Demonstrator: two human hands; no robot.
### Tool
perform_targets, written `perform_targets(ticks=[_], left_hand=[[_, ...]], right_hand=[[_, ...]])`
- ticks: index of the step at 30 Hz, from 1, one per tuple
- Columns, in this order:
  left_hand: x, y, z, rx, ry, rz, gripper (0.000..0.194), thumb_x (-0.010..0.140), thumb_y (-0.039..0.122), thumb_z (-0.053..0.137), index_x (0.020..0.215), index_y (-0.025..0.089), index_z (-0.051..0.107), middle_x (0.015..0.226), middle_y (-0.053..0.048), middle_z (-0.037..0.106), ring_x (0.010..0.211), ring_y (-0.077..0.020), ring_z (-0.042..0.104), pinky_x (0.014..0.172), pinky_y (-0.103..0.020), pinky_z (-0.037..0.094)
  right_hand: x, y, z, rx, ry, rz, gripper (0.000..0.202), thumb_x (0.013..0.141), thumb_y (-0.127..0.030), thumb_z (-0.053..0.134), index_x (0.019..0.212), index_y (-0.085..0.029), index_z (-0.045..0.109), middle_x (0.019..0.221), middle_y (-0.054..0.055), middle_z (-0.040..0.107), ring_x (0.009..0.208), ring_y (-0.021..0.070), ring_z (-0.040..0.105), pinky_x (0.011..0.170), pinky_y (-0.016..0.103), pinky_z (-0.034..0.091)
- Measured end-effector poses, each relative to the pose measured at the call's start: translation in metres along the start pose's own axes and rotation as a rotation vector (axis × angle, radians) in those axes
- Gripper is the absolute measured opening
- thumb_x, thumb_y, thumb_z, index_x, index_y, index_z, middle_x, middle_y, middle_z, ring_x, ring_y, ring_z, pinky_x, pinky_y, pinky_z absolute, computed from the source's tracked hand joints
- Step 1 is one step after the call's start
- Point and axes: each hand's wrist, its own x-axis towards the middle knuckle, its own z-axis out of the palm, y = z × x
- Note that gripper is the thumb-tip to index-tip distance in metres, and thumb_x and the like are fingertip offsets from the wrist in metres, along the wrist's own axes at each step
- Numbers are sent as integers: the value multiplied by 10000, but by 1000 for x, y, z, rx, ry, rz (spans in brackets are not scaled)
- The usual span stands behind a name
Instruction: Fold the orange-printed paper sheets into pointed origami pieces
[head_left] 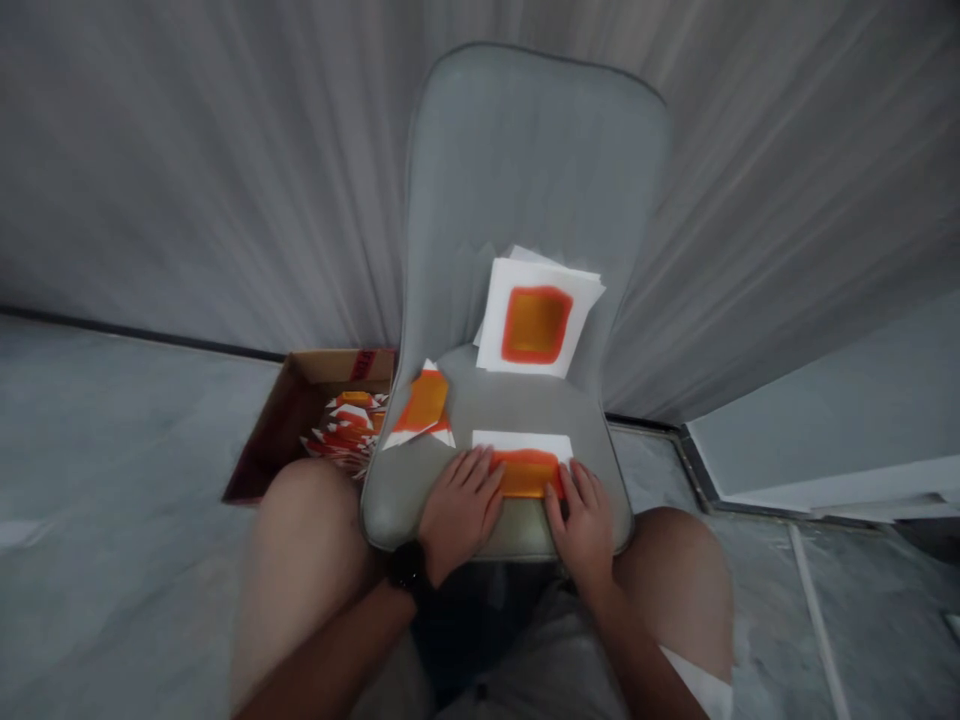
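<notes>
A folded white paper with an orange and red patch (525, 476) lies near the front of the grey chair seat. On its left side my left hand (463, 508) rests flat, fingers stretched out. My right hand (582, 518) lies on its right side with the fingers spread. Behind it, a stack of white square sheets (491, 320) leans on the chair's backrest, the front one with an orange square in a red border. To the left on the seat sit folded orange and white pieces (426, 404).
The grey chair (525, 150) stands before a grey curtain (187, 180). A cardboard box (262, 450) on the floor at the left holds many folded orange and white pieces (351, 420). My knees flank the seat.
</notes>
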Motion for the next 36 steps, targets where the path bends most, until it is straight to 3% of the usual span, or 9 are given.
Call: perform_targets(ticks=[8, 13, 18, 23, 26, 28, 30, 34, 36], left_hand=[[2, 1, -4, 50, -19, 19, 446, 1084, 296, 426, 1480, 164, 585, 1582, -128, 547, 1497, -281, 484, 1251, -497, 390], [-1, -3, -7, 36, -45, 51, 522, 1081, 370, 437, 1553, 158, 503, 1617, -132, 504, 1519, -281, 452, 1265, -496, 367], [-2, -5, -7, 54, -54, 73, 585, 1069, 416, 449, 1582, 136, 460, 1622, -148, 493, 1527, -292, 436, 1264, -491, 359], [-4, -6, -3, 50, -50, 76, 610, 1049, 422, 481, 1579, 120, 466, 1626, -165, 484, 1538, -302, 416, 1273, -487, 339], [-6, -7, 0, 24, -55, 81, 600, 1031, 380, 486, 1574, 125, 477, 1642, -153, 466, 1555, -292, 386, 1290, -479, 312], [-6, -7, 1, 16, -64, 81, 595, 1027, 362, 478, 1570, 120, 482, 1645, -150, 463, 1561, -287, 375, 1297, -470, 298], [-6, -8, -1, 19, -73, 73, 601, 1037, 387, 469, 1570, 107, 479, 1643, -157, 463, 1559, -292, 378, 1297, -469, 296], [-4, -8, -4, 24, -78, 77, 653, 1044, 450, 471, 1588, 91, 443, 1650, -172, 446, 1551, -311, 391, 1287, -491, 312], [-4, -9, -4, 26, -68, 82, 661, 1040, 445, 481, 1593, 86, 432, 1651, -177, 442, 1551, -314, 393, 1285, -496, 315]], right_hand=[[-2, 1, 4, -30, -2, 2, 471, 1073, -418, 443, 1407, -162, 655, 1416, 192, 662, 1316, 347, 596, 1121, 580, 483], [-7, 1, 3, -90, -98, -11, 546, 1105, -425, 363, 1479, -98, 587, 1513, 213, 597, 1435, 346, 523, 1197, 559, 398], [-8, 3, -6, -98, -185, -45, 697, 1103, -539, 312, 1569, -44, 466, 1572, 246, 524, 1484, 377, 478, 1220, 579, 355], [-3, -38, -19, -46, -186, -61, 708, 1097, -543, 342, 1630, -78, 373, 1649, 219, 426, 1552, 362, 387, 1270, 600, 273], [-2, -72, -18, 49, -312, -158, 687, 1096, -527, 368, 1637, -105, 369, 1676, 160, 404, 1581, 317, 342, 1289, 540, 284], [-5, -78, -16, 72, -395, -179, 682, 1097, -531, 367, 1632, -109, 376, 1674, 147, 410, 1574, 300, 360, 1281, 521, 311], [-11, -65, -17, 41, -429, -163, 687, 1099, -534, 354, 1628, -97, 382, 1668, 164, 415, 1566, 302, 376, 1273, 522, 323], [-28, -17, -27, -99, -352, -50, 680, 1114, -496, 289, 1635, -65, 358, 1657, 202, 411, 1565, 325, 378, 1270, 550, 306], [-33, -5, -31, -135, -339, -39, 691, 1113, -507, 290, 1634, -59, 360, 1649, 207, 420, 1555, 333, 394, 1270, 556, 302]])
